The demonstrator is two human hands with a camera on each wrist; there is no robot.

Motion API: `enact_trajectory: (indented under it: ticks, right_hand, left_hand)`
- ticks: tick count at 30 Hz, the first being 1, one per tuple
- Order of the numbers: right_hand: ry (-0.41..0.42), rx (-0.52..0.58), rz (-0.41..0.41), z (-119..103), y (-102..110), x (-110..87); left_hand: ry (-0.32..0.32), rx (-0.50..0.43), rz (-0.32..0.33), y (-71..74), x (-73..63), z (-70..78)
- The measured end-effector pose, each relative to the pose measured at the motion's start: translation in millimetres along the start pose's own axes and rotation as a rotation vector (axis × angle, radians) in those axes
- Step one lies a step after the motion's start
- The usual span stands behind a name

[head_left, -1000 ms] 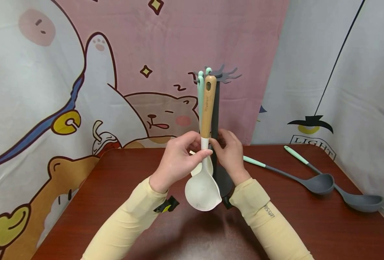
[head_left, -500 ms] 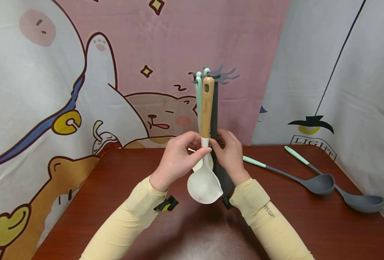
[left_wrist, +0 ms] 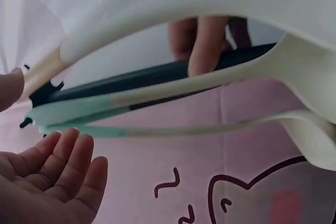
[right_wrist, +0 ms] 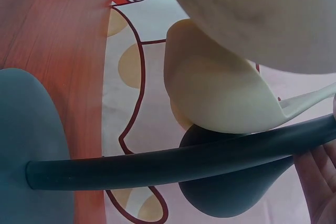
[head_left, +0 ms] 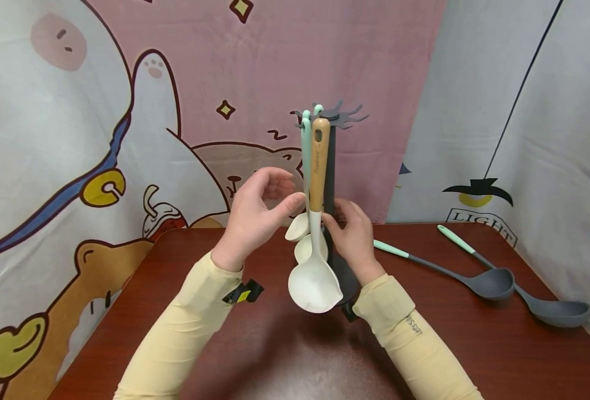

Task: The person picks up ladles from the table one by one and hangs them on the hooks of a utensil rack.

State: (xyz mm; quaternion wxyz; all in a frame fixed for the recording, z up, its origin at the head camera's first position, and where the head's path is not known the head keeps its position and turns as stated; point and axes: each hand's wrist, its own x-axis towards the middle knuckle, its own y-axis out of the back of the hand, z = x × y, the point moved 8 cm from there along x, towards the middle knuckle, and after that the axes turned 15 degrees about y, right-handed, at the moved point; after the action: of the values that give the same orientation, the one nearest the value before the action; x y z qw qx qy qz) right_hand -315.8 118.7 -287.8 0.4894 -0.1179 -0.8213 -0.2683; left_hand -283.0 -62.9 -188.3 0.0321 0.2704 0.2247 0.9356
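A white ladle [head_left: 315, 286] with a wooden handle hangs on the near side of a dark grey utensil stand [head_left: 330, 166], below its pronged top. Beside the handle, my left hand [head_left: 252, 216] is raised with relaxed, spread fingers and holds nothing. My right hand [head_left: 352, 233] grips the stand's pole, thumb in front. Behind the ladle hang two cream spoon-like utensils, one lower [head_left: 305, 249] and one farther back [head_left: 297, 226], with mint handles [left_wrist: 73, 109]. The right wrist view shows another dark utensil head [right_wrist: 226, 198] behind the pole.
To the right on the red-brown table [head_left: 165, 333] lie a grey ladle [head_left: 492, 283] and a grey spoon [head_left: 557, 311], both mint-handled, their heads close together. A printed cloth [head_left: 365, 66] stands behind the table.
My left hand has let go of the white ladle's neck and moved up and left. The ladle rose slightly earlier and now hangs from the stand. The right hand keeps its grip.
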Motion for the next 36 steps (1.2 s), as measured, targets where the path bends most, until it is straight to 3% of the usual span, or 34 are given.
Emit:
enact_trajectory:
  ticks: [9, 20, 28, 36]
  right_hand:
    - [0.009, -0.005, -0.002, 0, 0, -0.5]
    - [0.020, 0.001, -0.001, 1, 0, -0.9]
    - [0.011, 0.013, 0.006, 2, 0, -1.0]
    - [0.019, 0.003, 0.008, 1, 0, -0.7]
  left_hand:
    - [0.001, -0.115, -0.005, 14.8, 23.9, 6.6]
    - [0.110, -0.307, -0.075, 12.6, 47.1, 11.7]
    - [0.037, -0.243, -0.041, 8.9, 61.7, 20.4]
    - [0.035, -0.273, -0.023, 4.9, 73.9, 18.9]
